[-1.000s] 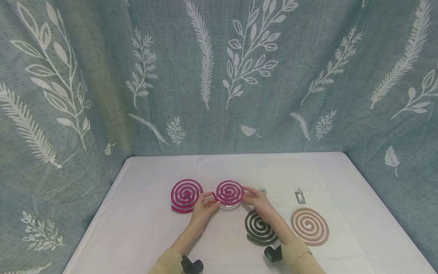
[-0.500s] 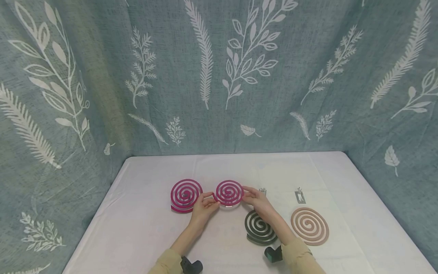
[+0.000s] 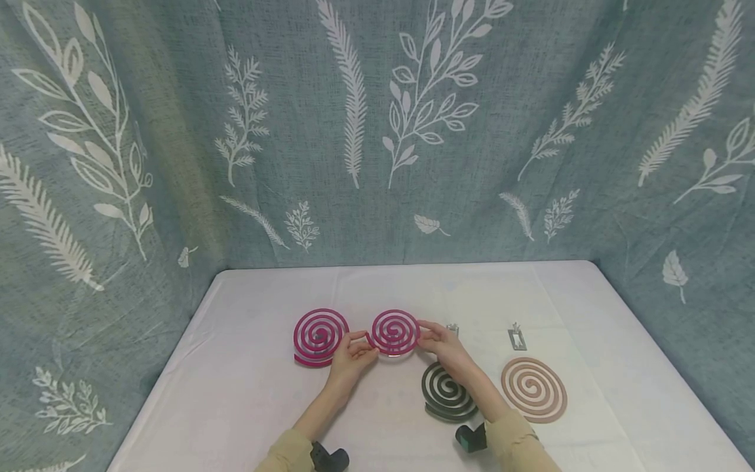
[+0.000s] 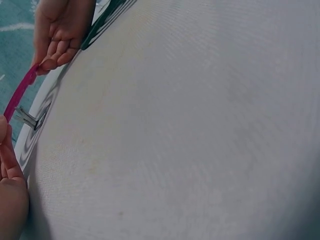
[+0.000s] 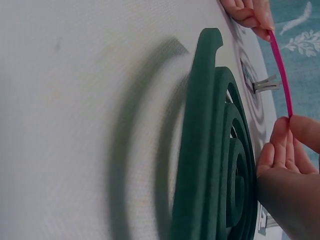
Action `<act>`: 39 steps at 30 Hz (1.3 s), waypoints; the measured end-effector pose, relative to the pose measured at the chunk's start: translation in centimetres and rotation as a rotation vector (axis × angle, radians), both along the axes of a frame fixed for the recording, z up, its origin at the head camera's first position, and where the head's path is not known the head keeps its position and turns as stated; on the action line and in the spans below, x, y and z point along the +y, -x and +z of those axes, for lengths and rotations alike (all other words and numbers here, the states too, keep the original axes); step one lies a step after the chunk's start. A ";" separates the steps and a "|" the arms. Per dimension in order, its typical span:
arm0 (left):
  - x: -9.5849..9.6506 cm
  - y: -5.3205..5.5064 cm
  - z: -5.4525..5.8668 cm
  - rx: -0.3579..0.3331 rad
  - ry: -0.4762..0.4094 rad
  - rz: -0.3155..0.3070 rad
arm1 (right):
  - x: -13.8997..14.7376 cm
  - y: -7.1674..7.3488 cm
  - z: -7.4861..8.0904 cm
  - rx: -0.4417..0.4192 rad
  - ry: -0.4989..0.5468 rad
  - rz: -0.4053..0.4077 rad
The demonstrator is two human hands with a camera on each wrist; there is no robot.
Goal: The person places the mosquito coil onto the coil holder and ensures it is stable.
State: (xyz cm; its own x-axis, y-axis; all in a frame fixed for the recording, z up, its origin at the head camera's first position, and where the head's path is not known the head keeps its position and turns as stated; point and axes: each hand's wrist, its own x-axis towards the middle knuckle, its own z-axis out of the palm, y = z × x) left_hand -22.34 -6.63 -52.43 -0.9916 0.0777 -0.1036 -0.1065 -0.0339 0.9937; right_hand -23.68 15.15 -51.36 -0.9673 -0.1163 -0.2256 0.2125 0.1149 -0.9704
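Observation:
A thin magenta mosquito coil (image 3: 394,332) is held level above the table between my two hands. The left hand (image 3: 349,360) pinches its left edge with thumb and fingers, as the left wrist view also shows. At the opposite edge, the right hand (image 3: 445,349) grips the coil (image 5: 281,70) between thumb and fingertips. Just beneath it stands a small metal coil stand (image 5: 266,84), its upright prongs close under the coil; whether they touch is unclear. Another magenta coil (image 3: 321,336) sits left of the left hand, with something grey at its centre.
A dark green coil (image 3: 442,393) lies under the right forearm, partly covered. Right of it lies a tan coil (image 3: 533,390). One metal stand (image 3: 517,339) is behind the tan coil; another (image 3: 453,329) is behind the right hand. A patterned curtain (image 3: 377,216) borders the white table (image 3: 236,393).

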 end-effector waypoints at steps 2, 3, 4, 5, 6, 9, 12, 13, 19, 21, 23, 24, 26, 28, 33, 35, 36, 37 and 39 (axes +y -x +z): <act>0.0 0.0 0.0 0.000 0.002 0.000 | 0.0 0.0 0.0 -0.001 -0.001 -0.001; 0.0 0.0 0.0 0.000 0.002 0.001 | 0.0 0.0 0.0 -0.002 -0.001 -0.001; 0.0 -0.1 0.0 0.001 0.003 0.001 | 0.0 0.0 0.0 -0.002 -0.003 -0.002; 0.0 -0.1 0.1 0.001 0.002 0.002 | -0.1 0.0 0.0 -0.002 -0.004 -0.002; 0.0 -0.1 0.1 0.001 0.003 0.001 | -0.1 0.0 0.0 -0.002 -0.004 -0.003; 0.0 0.0 0.1 -0.001 -0.001 0.004 | -0.1 0.1 0.0 -0.004 -0.009 -0.006; 0.0 0.0 0.0 -0.004 -0.003 0.010 | -0.1 0.2 -0.1 -0.004 -0.018 -0.005; 0.0 0.0 0.0 -0.004 -0.003 0.011 | -0.1 0.2 -0.1 -0.005 -0.019 -0.003; 0.1 0.1 -0.1 -0.004 -0.002 0.019 | -0.1 0.2 -0.1 -0.002 -0.021 0.004; 0.1 0.2 -0.1 0.002 -0.001 0.023 | -0.1 0.1 -0.1 -0.002 -0.021 0.001; 0.1 0.1 -0.1 0.004 -0.001 0.028 | -0.1 0.1 -0.1 -0.006 -0.022 -0.003; 0.1 0.1 -0.1 0.003 0.000 0.031 | -0.1 0.1 -0.1 -0.007 -0.022 -0.007; 0.2 0.2 0.0 0.004 0.003 0.033 | -0.1 0.2 -0.2 -0.009 -0.027 -0.015; 0.2 0.2 0.0 0.000 0.005 0.034 | -0.1 0.3 -0.2 -0.014 -0.030 -0.021; 0.2 0.1 0.1 -0.002 0.016 0.024 | -0.1 0.2 -0.1 -0.020 -0.023 -0.028; 0.2 0.1 0.1 0.000 0.016 0.019 | 0.0 0.1 0.0 -0.009 -0.023 -0.021; 0.2 0.1 0.1 0.001 0.012 0.017 | 0.0 0.0 0.0 0.000 -0.025 -0.015; 0.2 0.1 0.1 0.002 0.010 0.017 | 0.0 0.0 0.0 0.004 -0.025 -0.013; 0.2 0.1 0.2 0.000 0.003 0.018 | 0.0 -0.2 0.1 0.015 -0.029 -0.007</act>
